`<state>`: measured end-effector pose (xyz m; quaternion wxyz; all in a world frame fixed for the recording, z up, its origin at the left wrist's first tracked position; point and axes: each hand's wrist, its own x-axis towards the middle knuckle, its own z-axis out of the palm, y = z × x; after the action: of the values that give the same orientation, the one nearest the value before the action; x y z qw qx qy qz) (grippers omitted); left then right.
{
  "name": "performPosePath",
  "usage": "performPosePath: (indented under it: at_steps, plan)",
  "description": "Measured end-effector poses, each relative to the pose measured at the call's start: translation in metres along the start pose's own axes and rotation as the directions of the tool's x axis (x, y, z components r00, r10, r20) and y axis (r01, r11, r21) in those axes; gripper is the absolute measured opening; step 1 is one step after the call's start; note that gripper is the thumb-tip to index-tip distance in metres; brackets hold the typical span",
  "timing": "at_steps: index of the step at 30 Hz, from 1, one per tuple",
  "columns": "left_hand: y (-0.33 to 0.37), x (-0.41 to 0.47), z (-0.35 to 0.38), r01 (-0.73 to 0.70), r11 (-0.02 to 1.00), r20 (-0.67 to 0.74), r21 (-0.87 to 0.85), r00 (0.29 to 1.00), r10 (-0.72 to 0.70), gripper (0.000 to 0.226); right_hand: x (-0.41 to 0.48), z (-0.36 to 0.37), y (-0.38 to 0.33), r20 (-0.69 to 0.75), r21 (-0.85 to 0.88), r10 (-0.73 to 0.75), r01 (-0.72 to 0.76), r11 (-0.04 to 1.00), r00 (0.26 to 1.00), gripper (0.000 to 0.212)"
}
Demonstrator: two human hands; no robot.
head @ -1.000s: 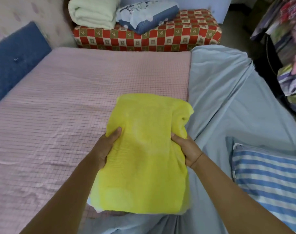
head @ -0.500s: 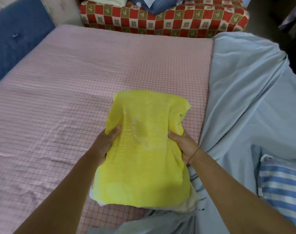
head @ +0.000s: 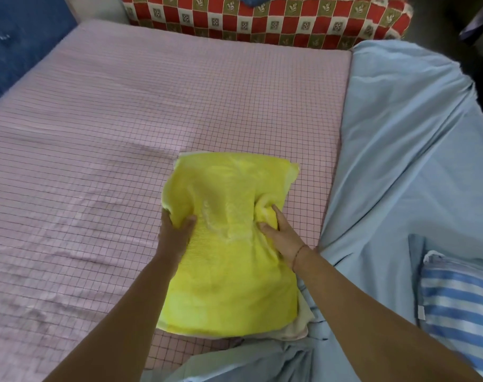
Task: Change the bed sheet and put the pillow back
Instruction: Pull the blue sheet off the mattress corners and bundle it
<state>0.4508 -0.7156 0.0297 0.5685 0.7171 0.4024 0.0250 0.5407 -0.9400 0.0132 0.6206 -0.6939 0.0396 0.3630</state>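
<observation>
From the head view, a folded yellow cloth (head: 229,257) lies in the middle of the frame on a pink checked mattress (head: 111,133). A paler layer shows under its lower right corner. The left hand (head: 174,232) grasps the cloth's left edge, thumb on top. The right hand (head: 281,235) grasps the right side, its fingers bunching the fabric into a fold. A light blue sheet (head: 400,161) lies crumpled over the right side of the frame. A blue striped pillow (head: 460,312) sits at the lower right, and a red checked cushion (head: 262,20) runs along the top edge.
</observation>
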Motion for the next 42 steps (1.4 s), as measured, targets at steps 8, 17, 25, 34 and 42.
performPosePath:
  at_steps: [8,17,25,34,42]
  plan:
    - [0.029,-0.036,0.035,-0.138,0.933,-0.059,0.331,0.984,0.167,0.091,-0.037,-0.035,0.011,-0.081,0.119,0.021,-0.011,0.993,0.996,0.087]
    - [0.047,-0.133,0.157,-0.299,0.925,0.192,0.236,0.947,0.257,0.073,-0.120,-0.136,0.024,-0.245,0.136,-0.047,0.082,0.987,0.968,0.077]
    - [0.015,-0.260,0.291,-0.152,0.971,0.436,0.187,0.898,0.056,0.075,-0.233,-0.288,0.093,-0.563,0.149,0.021,0.077,0.986,0.826,0.073]
    - [-0.048,-0.364,0.399,0.089,0.976,0.540,0.197,0.821,-0.184,0.085,-0.360,-0.432,0.211,-0.749,0.085,0.121,-0.087,0.993,0.652,0.095]
    - [-0.077,-0.405,0.427,0.200,0.972,0.497,0.127,0.835,-0.237,0.066,-0.385,-0.455,0.263,-0.629,0.247,0.256,-0.124,0.961,0.734,0.067]
